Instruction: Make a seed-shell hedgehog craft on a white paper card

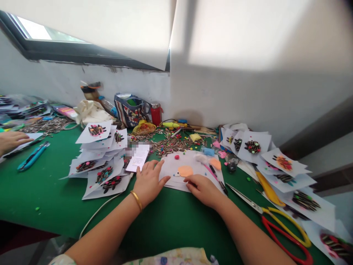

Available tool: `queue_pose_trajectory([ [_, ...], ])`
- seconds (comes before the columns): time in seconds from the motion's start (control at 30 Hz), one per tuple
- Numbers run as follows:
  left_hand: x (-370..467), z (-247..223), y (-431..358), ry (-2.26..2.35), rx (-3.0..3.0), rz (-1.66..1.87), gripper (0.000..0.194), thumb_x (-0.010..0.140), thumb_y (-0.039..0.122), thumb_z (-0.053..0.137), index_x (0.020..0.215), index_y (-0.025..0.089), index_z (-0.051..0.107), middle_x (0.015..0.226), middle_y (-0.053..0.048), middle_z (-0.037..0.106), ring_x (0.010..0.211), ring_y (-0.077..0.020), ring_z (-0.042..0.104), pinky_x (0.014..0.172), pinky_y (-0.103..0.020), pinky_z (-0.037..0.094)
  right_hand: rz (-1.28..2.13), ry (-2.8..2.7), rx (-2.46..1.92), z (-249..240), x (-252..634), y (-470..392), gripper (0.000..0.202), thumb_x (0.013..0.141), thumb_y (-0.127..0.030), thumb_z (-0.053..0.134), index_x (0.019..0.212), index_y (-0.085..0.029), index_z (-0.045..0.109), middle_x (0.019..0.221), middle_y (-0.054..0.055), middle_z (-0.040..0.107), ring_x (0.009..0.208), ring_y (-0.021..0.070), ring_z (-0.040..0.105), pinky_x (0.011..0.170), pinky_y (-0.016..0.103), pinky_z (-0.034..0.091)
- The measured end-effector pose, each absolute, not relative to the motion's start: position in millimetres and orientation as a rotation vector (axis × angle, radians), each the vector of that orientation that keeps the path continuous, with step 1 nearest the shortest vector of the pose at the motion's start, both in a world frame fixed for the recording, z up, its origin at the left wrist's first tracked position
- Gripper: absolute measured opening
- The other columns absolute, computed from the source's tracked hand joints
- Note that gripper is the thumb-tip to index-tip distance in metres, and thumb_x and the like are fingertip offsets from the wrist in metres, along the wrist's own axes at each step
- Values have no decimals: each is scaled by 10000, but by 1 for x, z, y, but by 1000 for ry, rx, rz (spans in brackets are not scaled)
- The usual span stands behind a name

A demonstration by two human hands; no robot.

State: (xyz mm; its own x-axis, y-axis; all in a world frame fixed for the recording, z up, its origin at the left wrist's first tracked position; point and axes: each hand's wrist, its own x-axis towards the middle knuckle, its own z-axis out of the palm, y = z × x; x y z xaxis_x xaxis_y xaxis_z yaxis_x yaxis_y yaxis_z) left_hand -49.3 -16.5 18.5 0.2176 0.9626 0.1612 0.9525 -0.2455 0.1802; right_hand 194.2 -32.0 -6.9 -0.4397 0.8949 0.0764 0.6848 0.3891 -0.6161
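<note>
My left hand (pixel 149 181) lies with fingers spread between the phone (pixel 139 158) and the white paper sheets (pixel 171 180); its thumb is at the paper's left edge. My right hand (pixel 205 189) rests over the paper's front, fingers loosely bent and a little apart, tips at the lower edge of a flat orange clay oval (pixel 186 171). At the oval's left end are small dark and pale dots. A red clay ball (pixel 177 157) sits further up the sheet. White clay (pixel 201 158), another orange lump (pixel 215 163) and a black pen (pixel 223 187) lie to the right.
Large scissors (pixel 264 211) with red and yellow handles lie at right. Papers with seed-and-clay figures are stacked left (pixel 106 173) and right (pixel 286 180). Sunflower seeds (pixel 171 144) lie scattered behind the paper. Another person's hand (pixel 13 141) is at far left, near a blue cutter (pixel 33 156).
</note>
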Motion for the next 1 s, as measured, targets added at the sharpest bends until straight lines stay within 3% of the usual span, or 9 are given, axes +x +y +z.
queue_pose_trajectory([
  [0.3, -46, 23, 34, 2003, 2310, 408, 569, 885, 538, 512, 1371, 248, 453, 1324, -137, 492, 1234, -321, 395, 955, -463, 402, 719, -2274, -1349, -6, 195, -32, 232, 925, -245, 491, 1083, -209, 656, 1046, 70, 708, 986, 215, 633, 863, 343, 477],
  [0.57, -28, 24, 46, 1936, 2420, 495, 563, 870, 525, 549, 1348, 236, 482, 1318, -132, 501, 1222, -325, 403, 960, -470, 386, 721, -2263, -1348, -9, 195, -31, 233, 920, -236, 496, 1087, -212, 657, 1045, 68, 707, 973, 210, 637, 855, 339, 478],
  [0.77, -11, 18, 24, 1658, 2499, 628, 359, 898, 422, 558, 1222, 272, 604, 1213, -80, 580, 1158, -264, 471, 980, -410, 373, 700, -2257, -1340, -8, 195, -31, 219, 908, -216, 511, 1068, -207, 661, 1040, 70, 703, 963, 206, 628, 847, 330, 474],
  [1.0, -22, 2, 34, 1585, 2382, 655, 177, 874, 241, 575, 997, 233, 702, 1042, -54, 645, 1028, -216, 560, 942, -353, 419, 649, -2239, -1362, -2, 195, -31, 179, 927, -210, 495, 972, -207, 669, 956, 47, 703, 891, 180, 620, 794, 301, 456],
])
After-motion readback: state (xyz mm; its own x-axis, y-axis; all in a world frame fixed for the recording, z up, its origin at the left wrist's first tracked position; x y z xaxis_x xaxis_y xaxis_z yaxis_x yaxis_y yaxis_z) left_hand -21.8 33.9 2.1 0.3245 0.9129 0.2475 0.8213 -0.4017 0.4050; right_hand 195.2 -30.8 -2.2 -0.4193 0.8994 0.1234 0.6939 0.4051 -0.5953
